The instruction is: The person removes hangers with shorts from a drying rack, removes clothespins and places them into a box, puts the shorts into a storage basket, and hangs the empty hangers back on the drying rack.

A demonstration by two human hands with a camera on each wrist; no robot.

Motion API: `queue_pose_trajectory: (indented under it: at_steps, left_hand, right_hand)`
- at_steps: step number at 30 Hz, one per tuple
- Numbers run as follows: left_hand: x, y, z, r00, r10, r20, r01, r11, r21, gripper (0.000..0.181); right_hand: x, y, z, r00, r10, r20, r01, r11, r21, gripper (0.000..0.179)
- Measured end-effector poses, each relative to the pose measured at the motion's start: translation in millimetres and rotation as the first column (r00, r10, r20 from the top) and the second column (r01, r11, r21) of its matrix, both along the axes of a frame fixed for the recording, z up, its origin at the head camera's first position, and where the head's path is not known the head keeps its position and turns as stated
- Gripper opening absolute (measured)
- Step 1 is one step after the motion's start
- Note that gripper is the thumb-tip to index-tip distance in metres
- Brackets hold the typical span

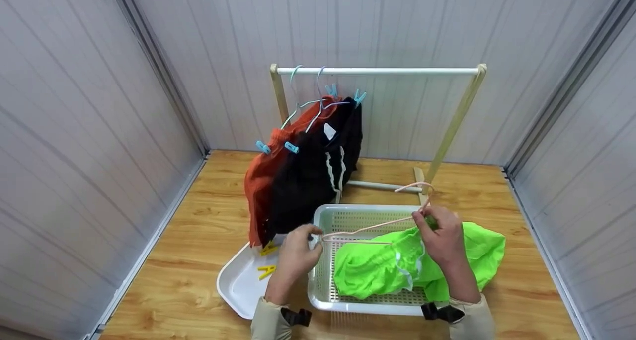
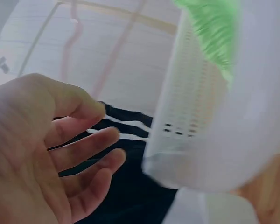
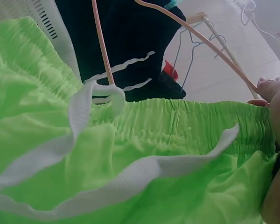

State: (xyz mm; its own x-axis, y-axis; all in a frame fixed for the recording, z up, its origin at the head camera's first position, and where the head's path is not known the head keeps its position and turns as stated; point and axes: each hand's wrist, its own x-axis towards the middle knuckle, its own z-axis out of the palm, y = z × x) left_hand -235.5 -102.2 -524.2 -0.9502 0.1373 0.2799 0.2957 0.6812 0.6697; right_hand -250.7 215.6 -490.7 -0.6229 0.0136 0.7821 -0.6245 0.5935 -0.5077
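A pink clothes hanger (image 1: 370, 226) slants above the basket. My right hand (image 1: 444, 235) pinches it near the base of its hook, close against the waistband of bright green drawstring shorts (image 1: 372, 270). In the right wrist view, one hanger arm (image 3: 210, 44) runs to the right hand's fingertips (image 3: 266, 88), and another part goes down behind the waistband. My left hand (image 1: 298, 250) is at the hanger's left end, thumb and index fingertips around it; in the left wrist view the hanger is blurred. The shorts lie partly in the white basket (image 1: 367, 307), spilling over its right side.
A drying rack (image 1: 387, 71) stands behind the basket. Black shorts (image 1: 310, 176) and orange shorts (image 1: 258, 181) hang at its left on hangers with blue clips (image 1: 291, 147). Yellow clips (image 1: 267, 270) lie in a white tray (image 1: 238, 280). Panel walls flank the wooden floor (image 1: 184, 260).
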Motion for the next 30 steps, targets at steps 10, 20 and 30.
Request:
queue_pose_trajectory:
  at_steps: [10,20,30]
  left_hand:
    - [6.3,31.1,35.5,0.960,-0.193,-0.202,0.218,0.970,0.107,0.020]
    - [-6.7,52.8,35.6,0.963,-0.233,-0.134,0.242,0.969,0.052,0.024]
    - [-7.3,47.9,21.1,0.926,-0.172,-0.336,0.196,0.980,0.039,0.028]
  right_hand:
    - [0.3,-23,8.7,0.998,0.044,-0.053,-0.038,0.993,0.113,0.009]
    - [1.4,-43,15.6,0.996,0.046,-0.081,-0.033,0.987,0.158,0.029]
    - [-3.0,-49,18.6,0.992,0.071,-0.108,-0.044,0.970,0.239,0.032]
